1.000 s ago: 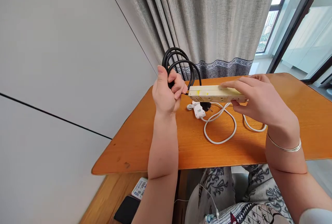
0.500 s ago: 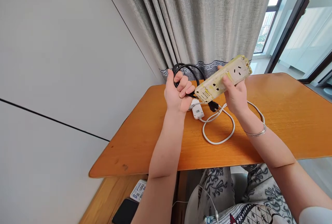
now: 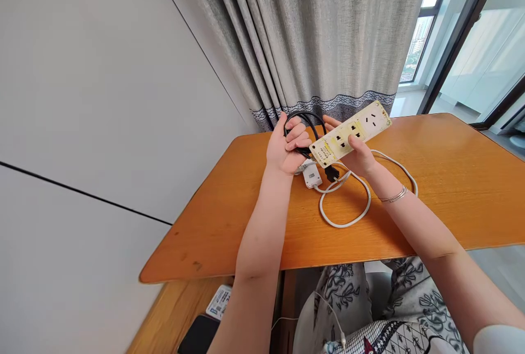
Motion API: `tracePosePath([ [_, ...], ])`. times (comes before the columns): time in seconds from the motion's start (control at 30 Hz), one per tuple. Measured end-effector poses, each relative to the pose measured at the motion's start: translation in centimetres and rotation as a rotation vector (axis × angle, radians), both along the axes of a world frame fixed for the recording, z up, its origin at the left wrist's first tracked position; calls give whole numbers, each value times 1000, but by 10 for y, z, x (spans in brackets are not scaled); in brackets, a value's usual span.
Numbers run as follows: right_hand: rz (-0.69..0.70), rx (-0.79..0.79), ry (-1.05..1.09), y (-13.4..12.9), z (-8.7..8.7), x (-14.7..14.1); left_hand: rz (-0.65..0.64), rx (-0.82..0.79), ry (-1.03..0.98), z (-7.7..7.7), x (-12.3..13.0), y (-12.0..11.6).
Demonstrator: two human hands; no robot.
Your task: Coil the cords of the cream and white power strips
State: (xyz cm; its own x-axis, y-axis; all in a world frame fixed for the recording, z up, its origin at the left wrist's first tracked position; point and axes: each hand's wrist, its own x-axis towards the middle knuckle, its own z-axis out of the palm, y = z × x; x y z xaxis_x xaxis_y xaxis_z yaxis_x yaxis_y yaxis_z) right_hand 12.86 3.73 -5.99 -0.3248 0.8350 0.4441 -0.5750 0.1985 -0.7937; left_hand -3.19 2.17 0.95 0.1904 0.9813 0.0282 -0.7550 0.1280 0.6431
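Observation:
My left hand (image 3: 287, 143) is closed around a looped black cable (image 3: 305, 115). In my right hand (image 3: 361, 157) is a yellowed white power strip (image 3: 330, 149), gripped with the thumb on its socket face and the fingers behind. The strip is tilted, its right end higher, and its left end comes close to my left fingers. Just below it a black plug (image 3: 332, 173) shows. A small white box (image 3: 312, 175) on a white cord (image 3: 344, 226) lies on the table beneath my hands.
The orange-brown wooden table (image 3: 221, 222) meets a grey wall panel on the left and a grey curtain (image 3: 328, 31) behind. Below the front edge at left are a dark phone-like slab (image 3: 199, 335) and a white labelled item (image 3: 219, 302). A glass door stands at right.
My right hand has lowered the power strip slightly and moved it left, turning its socket face more toward me. My left hand has shifted a little to the right with the black cable.

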Motion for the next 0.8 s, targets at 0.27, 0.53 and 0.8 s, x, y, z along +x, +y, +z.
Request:
tracePosePath([
  [0.27,202,-83,28,5,-5,6,13,-26,59,-4,3,2],
  [0.53,-121,-149,-23,-3,13,2,82,72,123,-13,12,10],
  [0.8,-135,-120,-109,-3,19,8,184,115,191,-24,24,14],
])
